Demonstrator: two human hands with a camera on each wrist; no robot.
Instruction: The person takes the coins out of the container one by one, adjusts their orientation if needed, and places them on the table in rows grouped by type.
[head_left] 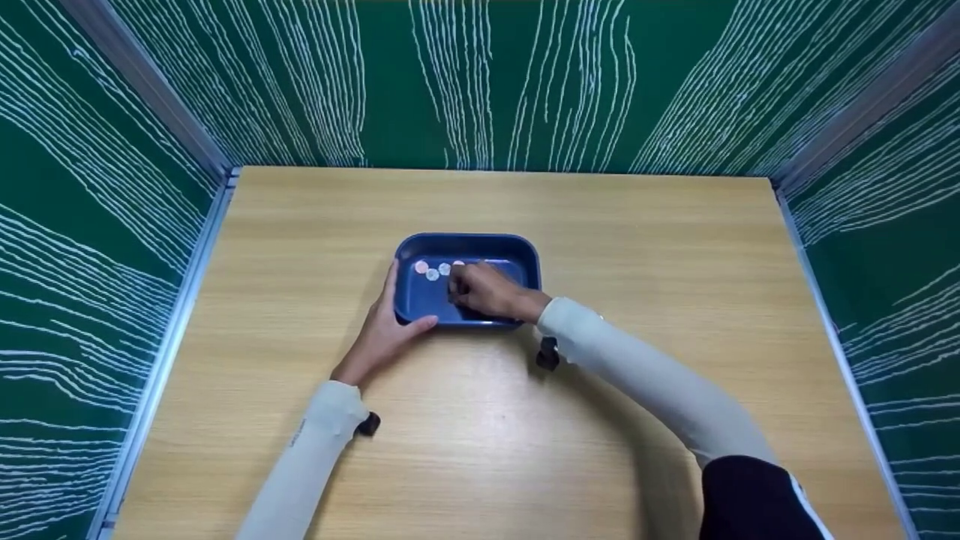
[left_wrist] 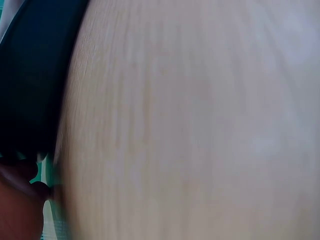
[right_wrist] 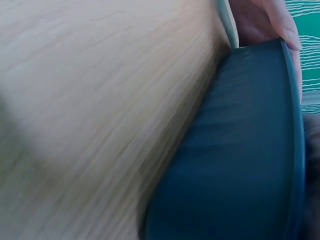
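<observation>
A dark blue rectangular tray [head_left: 424, 300] with rounded corners sits on the table. Small round coin-like discs [head_left: 433, 274], some pinkish and some whitish, lie in an uneven row toward its far side. My left hand [head_left: 386, 330] grips the tray's left end, with the thumb at the near rim and the fingers along the left wall. The right wrist view shows that thumb [right_wrist: 287, 32] at the rim of the tray's outer wall [right_wrist: 225, 150]. Over the tray floor, right of the discs, my right hand [head_left: 484, 289] has its fingers curled downward; I cannot tell whether they pinch a disc.
The light wooden table [head_left: 465, 420] extends around the tray. Green panels [head_left: 517, 82] with white wavy lines enclose its back and sides, joined by grey metal rails. Both forearms wear pale sleeves with dark wrist cameras [head_left: 548, 352].
</observation>
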